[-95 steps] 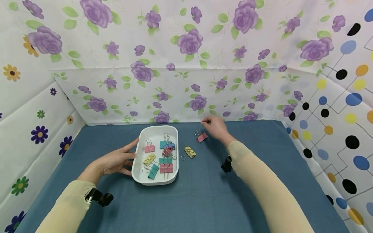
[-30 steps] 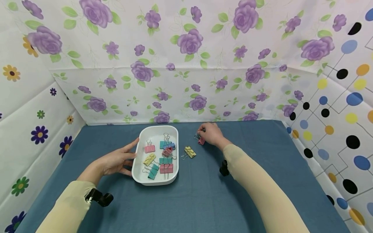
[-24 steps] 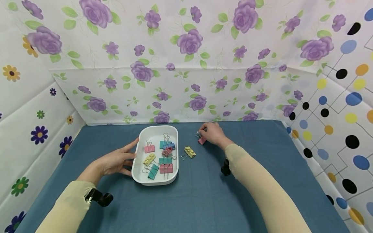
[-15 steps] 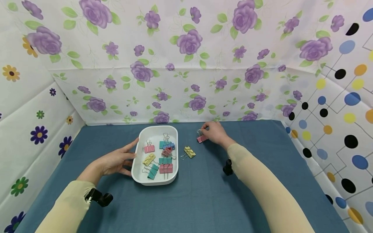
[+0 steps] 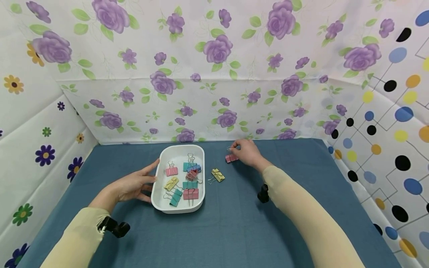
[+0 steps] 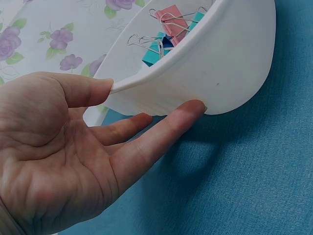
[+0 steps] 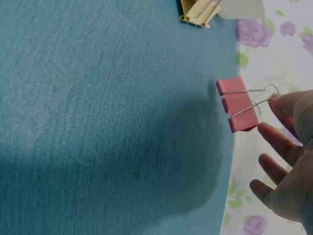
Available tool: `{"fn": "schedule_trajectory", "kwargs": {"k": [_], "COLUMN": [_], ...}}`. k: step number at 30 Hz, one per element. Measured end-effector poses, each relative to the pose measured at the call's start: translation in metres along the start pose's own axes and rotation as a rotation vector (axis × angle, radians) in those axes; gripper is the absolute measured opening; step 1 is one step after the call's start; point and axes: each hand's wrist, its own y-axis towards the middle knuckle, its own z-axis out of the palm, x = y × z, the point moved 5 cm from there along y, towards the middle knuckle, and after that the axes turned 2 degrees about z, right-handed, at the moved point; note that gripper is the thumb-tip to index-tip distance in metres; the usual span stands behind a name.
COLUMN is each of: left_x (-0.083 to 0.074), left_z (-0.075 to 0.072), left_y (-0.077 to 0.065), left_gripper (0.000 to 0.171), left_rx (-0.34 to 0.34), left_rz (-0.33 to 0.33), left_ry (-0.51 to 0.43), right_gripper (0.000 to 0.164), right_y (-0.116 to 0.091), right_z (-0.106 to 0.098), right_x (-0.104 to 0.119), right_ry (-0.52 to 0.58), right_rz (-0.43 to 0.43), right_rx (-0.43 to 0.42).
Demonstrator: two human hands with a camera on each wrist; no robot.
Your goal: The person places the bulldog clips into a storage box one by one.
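My right hand (image 5: 248,153) pinches the wire handle of a pink binder clip (image 5: 231,158) near the back edge of the table. In the right wrist view the thumb and index finger hold that handle, and the pink clip's body (image 7: 239,103) hangs beyond the fingertips. My left hand (image 5: 135,185) rests against the left side of a white tray (image 5: 177,209); the left wrist view has its thumb tip at the rim and straight fingers against the outer wall. Several pink, teal, yellow and blue binder clips lie in the tray, some overlapping.
A yellow binder clip (image 5: 218,175) lies on the blue cloth (image 5: 234,223) between the tray and the pink clip. A flowered sheet (image 5: 201,104) rises along the back edge. Patterned sheets stand at the left (image 5: 40,178) and right (image 5: 388,156).
My right hand has come down to the pink clip and pinched its handle; the clip has turned and shifted slightly toward the back. The left hand and tray stay in place.
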Motion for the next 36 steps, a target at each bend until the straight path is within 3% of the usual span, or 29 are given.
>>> {"fn": "schedule_trajectory", "kwargs": {"k": [36], "left_x": [0.002], "left_z": [-0.002], "left_y": [0.003], "left_gripper": [0.066], "left_rx": [-0.006], "left_rz": [0.011], "left_ry": [-0.006], "right_gripper": [0.014], "right_y": [-0.009], "right_z": [-0.023], "right_x": [-0.003], "right_ry": [0.067], "right_rz": [0.014], "right_rx": [-0.076]}}
